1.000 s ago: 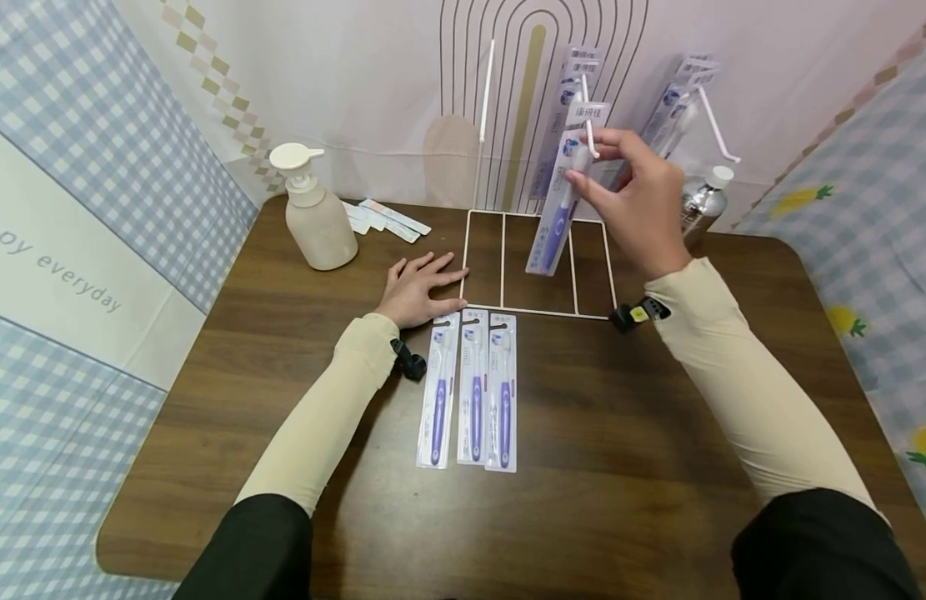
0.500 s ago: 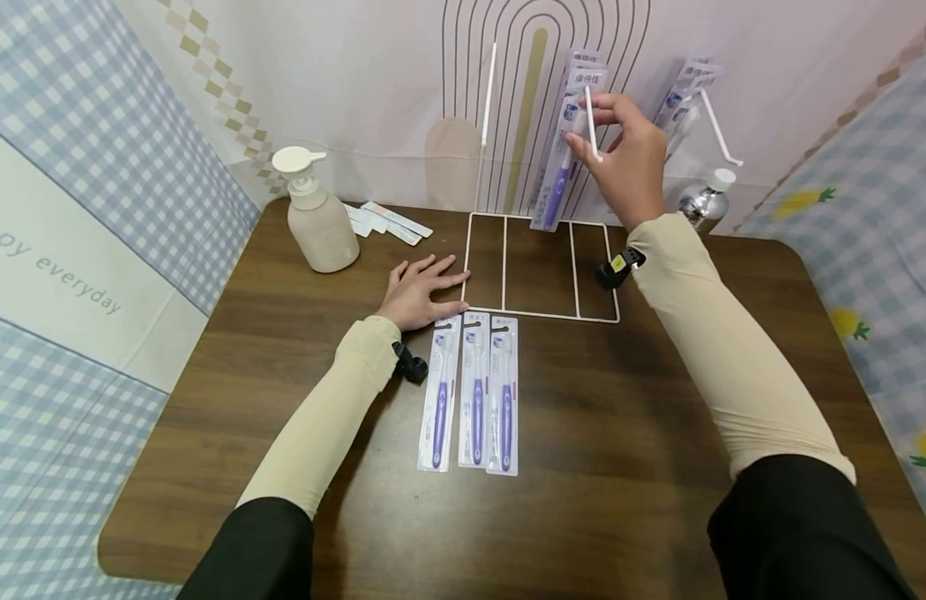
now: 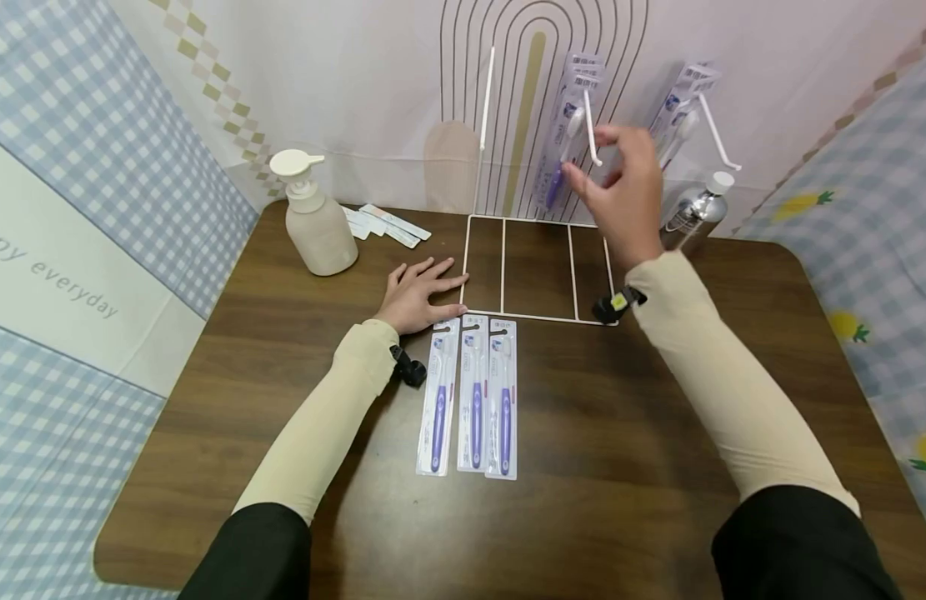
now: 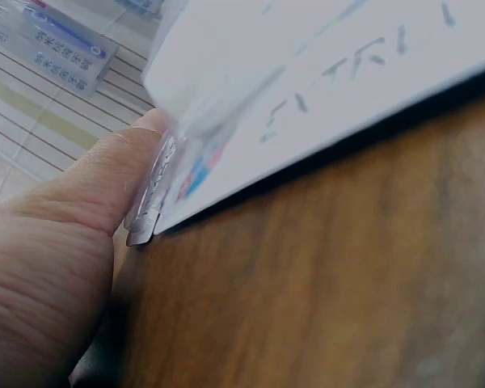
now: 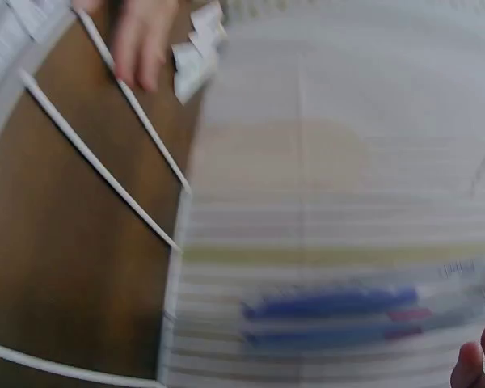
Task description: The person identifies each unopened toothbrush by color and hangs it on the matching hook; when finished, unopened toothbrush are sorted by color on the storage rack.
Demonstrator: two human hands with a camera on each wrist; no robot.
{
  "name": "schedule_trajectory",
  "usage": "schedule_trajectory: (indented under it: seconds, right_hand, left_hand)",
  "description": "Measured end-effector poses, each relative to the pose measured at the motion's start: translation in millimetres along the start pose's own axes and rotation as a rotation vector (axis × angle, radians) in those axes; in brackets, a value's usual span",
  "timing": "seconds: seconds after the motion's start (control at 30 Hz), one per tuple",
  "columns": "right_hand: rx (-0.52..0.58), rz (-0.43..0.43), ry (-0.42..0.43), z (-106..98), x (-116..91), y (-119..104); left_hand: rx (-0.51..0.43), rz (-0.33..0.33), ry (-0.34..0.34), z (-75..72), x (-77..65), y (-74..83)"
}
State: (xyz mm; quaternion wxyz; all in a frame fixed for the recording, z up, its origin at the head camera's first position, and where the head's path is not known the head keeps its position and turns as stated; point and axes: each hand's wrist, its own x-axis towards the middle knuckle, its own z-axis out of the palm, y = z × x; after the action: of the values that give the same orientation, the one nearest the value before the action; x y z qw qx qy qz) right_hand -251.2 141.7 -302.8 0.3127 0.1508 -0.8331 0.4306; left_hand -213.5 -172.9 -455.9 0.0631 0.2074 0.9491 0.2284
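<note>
My left hand (image 3: 420,297) lies with spread fingers at the left edge of the white wire rack (image 3: 538,317). Its thumb is at the top of a packaged toothbrush (image 3: 437,408); two more packs, a middle toothbrush (image 3: 474,400) and a right toothbrush (image 3: 503,408), lie beside it on the table. Beside the middle hook (image 3: 592,133) my right hand (image 3: 631,187) has its thumb and fingers apart, nothing between them. Toothbrush packs (image 3: 563,133) with purple handles hang from that hook. In the right wrist view, fingertips (image 5: 469,364) show near the hanging toothbrushes (image 5: 331,303).
More toothbrush packs (image 3: 680,108) hang from the right hook (image 3: 718,133). The left hook (image 3: 488,100) carries none. A silver bottle (image 3: 695,212) stands behind my right hand. On the left are a pump bottle (image 3: 317,225) and several thin white packets (image 3: 391,223).
My right hand moved a toothbrush pack back along the middle hook, up against the others, and let it go. The left hand has stayed in place.
</note>
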Motion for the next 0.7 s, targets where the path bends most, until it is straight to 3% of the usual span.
schedule_trajectory:
  seconds: [0.13, 0.23, 0.47, 0.57, 0.7]
  right_hand:
    - [0.063, -0.08, -0.102, 5.7, -44.5, -1.9]
    - [0.08, -0.087, -0.265, 11.2, -79.8, -3.1]
    - [-0.085, 0.027, -0.673, 19.9, -147.8, -2.1]
    - [-0.144, 0.096, -0.769, 23.9, -166.5, -1.2]
    - [-0.195, 0.119, -0.827, 30.1, -180.5, 0.3]
  left_hand:
    - [-0.006, -0.001, 0.002, 2.5, 0.9, -1.6]
    - [-0.009, -0.002, 0.012, 1.2, 1.6, -1.8]
    - [0.005, 0.002, -0.001, -1.4, 1.3, -1.1]
    - [0.005, 0.001, -0.012, -1.3, 0.0, 0.0]
    - [-0.003, -0.001, -0.009, -0.7, -0.5, 1.8]
